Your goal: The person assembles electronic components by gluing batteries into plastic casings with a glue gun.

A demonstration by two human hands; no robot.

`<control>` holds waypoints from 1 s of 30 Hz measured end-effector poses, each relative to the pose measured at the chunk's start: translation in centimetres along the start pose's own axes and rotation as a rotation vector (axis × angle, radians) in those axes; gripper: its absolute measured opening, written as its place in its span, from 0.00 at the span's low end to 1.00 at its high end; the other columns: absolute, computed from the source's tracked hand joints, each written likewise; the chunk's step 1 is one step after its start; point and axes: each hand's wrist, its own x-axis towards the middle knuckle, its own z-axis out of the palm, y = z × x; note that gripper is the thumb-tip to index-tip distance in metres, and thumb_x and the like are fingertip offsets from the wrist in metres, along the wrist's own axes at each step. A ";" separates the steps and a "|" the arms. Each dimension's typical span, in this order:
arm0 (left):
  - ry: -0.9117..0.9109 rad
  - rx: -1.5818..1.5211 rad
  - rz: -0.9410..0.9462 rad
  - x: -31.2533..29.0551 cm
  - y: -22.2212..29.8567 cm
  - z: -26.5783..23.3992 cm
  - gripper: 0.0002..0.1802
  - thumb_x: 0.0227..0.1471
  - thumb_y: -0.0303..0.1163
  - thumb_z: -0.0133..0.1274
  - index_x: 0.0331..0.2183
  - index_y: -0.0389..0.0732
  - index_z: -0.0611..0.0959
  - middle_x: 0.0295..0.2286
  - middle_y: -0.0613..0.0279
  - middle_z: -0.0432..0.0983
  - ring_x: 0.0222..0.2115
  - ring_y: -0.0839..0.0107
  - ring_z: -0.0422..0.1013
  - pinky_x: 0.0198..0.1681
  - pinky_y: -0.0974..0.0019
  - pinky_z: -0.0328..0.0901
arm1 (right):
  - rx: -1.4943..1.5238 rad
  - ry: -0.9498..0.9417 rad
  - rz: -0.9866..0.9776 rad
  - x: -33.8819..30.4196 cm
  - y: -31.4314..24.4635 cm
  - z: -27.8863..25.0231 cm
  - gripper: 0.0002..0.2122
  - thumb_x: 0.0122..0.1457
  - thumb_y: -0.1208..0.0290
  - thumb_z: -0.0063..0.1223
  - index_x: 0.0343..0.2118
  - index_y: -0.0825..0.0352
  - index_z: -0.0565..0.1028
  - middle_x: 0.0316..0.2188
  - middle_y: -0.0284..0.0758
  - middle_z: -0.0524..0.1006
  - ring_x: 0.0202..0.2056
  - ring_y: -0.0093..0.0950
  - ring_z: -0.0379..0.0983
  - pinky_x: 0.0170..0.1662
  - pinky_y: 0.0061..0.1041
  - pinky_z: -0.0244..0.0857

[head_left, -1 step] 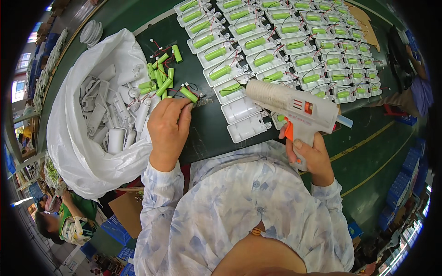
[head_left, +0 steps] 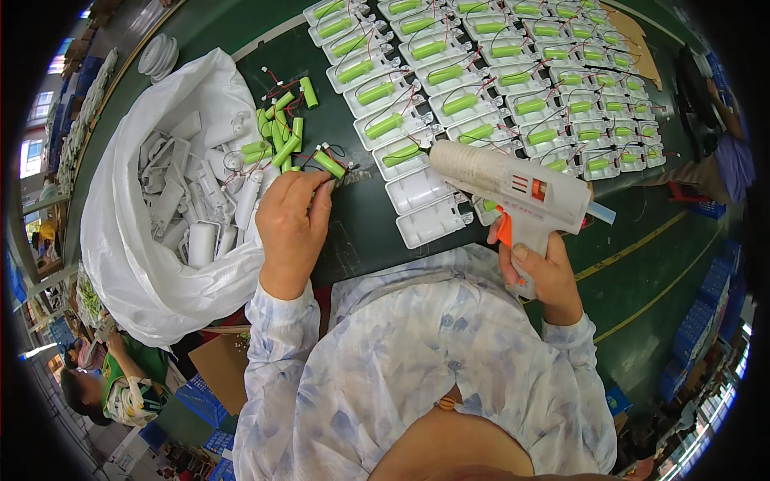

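My right hand (head_left: 539, 272) grips a white hot glue gun (head_left: 513, 183) by its handle, with fingers at the orange trigger. A glue stick (head_left: 600, 212) pokes out of its back end, and its nozzle side hangs over the white plastic housings. My left hand (head_left: 293, 220) is closed, thumb and fingers pinched together; what they hold, if anything, is hidden. Just beyond those fingertips lies a green battery with wires (head_left: 329, 164), beside a pile of similar green batteries (head_left: 282, 136). Two housings without visible batteries, including the nearest housing (head_left: 433, 222), lie left of the gun.
An open white sack (head_left: 120, 264) full of white plastic parts stands left of my left hand. Rows of housings with green batteries (head_left: 459, 104) cover the table's far and right side. A cardboard box (head_left: 220, 373) is below the sack. A person (head_left: 120, 377) sits at lower left.
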 end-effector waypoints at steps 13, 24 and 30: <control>-0.066 0.056 -0.053 0.6 -0.5 1.0 0.06 0.43 0.27 0.64 0.28 0.39 0.84 0.24 0.59 0.74 0.27 0.58 0.73 0.30 0.59 0.67 | -0.073 0.034 -0.076 -0.5 0.0 0.4 0.26 0.57 0.62 0.52 0.53 0.77 0.64 0.46 0.48 0.74 0.20 0.21 0.67 0.25 0.21 0.63; -0.105 -0.059 0.076 3.6 -2.7 1.1 0.07 0.41 0.28 0.63 0.29 0.43 0.87 0.28 0.61 0.75 0.32 0.59 0.70 0.35 0.59 0.65 | 0.000 -0.005 -0.054 -0.6 0.4 0.1 0.26 0.58 0.65 0.51 0.55 0.76 0.64 0.49 0.48 0.74 0.22 0.21 0.68 0.27 0.21 0.64; -0.283 0.327 0.216 4.0 -3.0 -0.2 0.13 0.35 0.27 0.66 0.30 0.46 0.87 0.38 0.66 0.76 0.40 0.63 0.68 0.40 0.59 0.63 | -0.001 0.080 -0.057 -1.0 0.7 0.6 0.28 0.55 0.60 0.53 0.54 0.76 0.64 0.47 0.50 0.74 0.20 0.22 0.67 0.25 0.20 0.62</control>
